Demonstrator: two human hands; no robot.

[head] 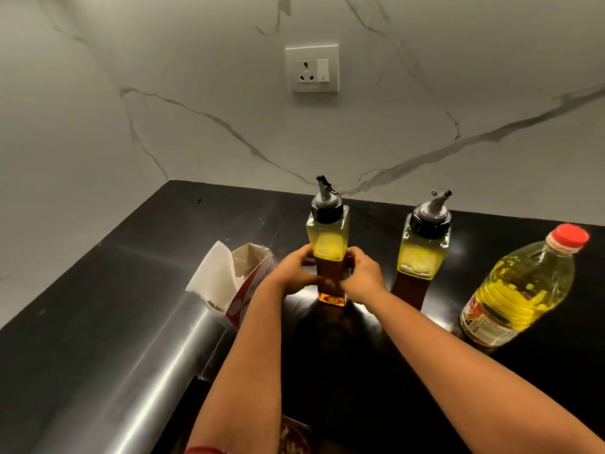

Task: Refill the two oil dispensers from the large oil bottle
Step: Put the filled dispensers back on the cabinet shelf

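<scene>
Both hands close around the lower half of the left oil dispenser (328, 237), a tall square bottle standing upright on the black tabletop (131, 290). The left hand (294, 273) wraps it from the left with fingers curled onto its side, and the right hand (361, 278) grips it from the right, fingers curled around the front face (the fingertips of both are partly hidden behind the bottle). Its black collar and grey pour spout are in place on top, and yellow oil shows in its upper part.

Just to the right of that dispenser stands the second oil dispenser (422, 247), upright, capped with the same kind of spout and apart from the hands. Further right of it the large oil bottle (520, 286) stands with its red cap on, holding yellow oil. To the left of the held dispenser, a red-and-white tissue box (248, 286) sits with a white tissue (214, 273) sticking out. On the marble wall behind the dispenser is a white wall socket (312, 68).
</scene>
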